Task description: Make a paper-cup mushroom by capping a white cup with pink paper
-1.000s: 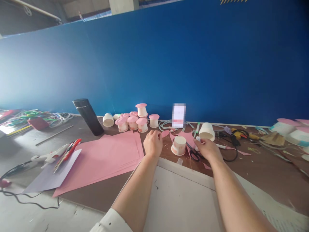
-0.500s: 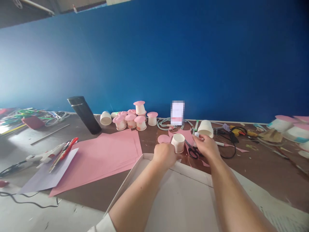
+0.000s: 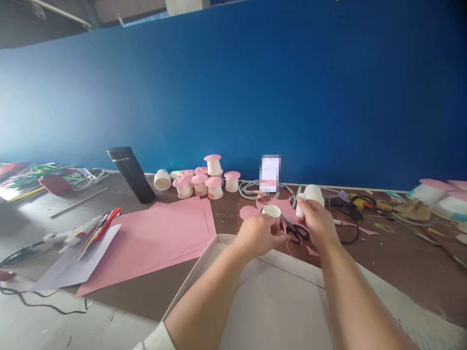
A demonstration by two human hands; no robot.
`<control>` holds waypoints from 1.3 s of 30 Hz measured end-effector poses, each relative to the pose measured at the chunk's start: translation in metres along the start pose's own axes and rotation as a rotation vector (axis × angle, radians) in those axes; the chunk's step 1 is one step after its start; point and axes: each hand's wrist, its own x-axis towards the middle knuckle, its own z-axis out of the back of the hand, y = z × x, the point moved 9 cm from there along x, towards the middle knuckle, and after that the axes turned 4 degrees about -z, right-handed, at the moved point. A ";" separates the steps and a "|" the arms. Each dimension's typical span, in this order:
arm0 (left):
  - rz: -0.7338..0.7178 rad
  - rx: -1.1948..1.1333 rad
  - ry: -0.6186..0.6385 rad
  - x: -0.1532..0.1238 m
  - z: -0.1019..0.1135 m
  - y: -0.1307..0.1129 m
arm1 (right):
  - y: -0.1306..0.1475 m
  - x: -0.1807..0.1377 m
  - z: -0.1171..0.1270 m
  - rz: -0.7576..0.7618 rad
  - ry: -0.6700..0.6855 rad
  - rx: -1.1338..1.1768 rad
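Note:
My left hand point(image 3: 258, 235) has its fingers curled round the near side of a small white paper cup point(image 3: 272, 211), whose open rim faces up. The cup's lower part is hidden behind the fingers. In my right hand point(image 3: 318, 222) a white stick like a glue stick point(image 3: 299, 205) stands nearly upright between thumb and fingers. Black-handled scissors point(image 3: 299, 234) lie between the two hands on pink paper scraps point(image 3: 288, 206). Left of the cup lies a pink paper disc point(image 3: 248, 212). Behind my right hand is another white cup point(image 3: 314, 193).
White cups with pink disc tops point(image 3: 213, 182) cluster by the blue wall point(image 3: 233, 97). Pink sheets point(image 3: 164, 233), a glue gun point(image 3: 75, 232), a red cutter point(image 3: 105, 225) and a black flask point(image 3: 132, 175) are leftward. A white box lid point(image 3: 277, 301) lies under my forearms.
My left hand has shifted slightly right, its fingers now round the cup. In my right hand the white stick now shows more of its length. The view has shifted slightly.

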 end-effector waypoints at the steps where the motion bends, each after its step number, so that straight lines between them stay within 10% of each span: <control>1: -0.030 -0.059 -0.067 0.000 0.007 -0.004 | 0.004 -0.003 -0.003 0.023 0.023 0.134; 10: -0.072 -0.268 -0.456 0.001 0.028 0.009 | 0.039 -0.025 -0.030 0.092 0.275 0.617; 39: -0.108 -0.206 -0.481 0.003 0.030 0.012 | 0.059 -0.045 -0.030 0.282 0.192 0.347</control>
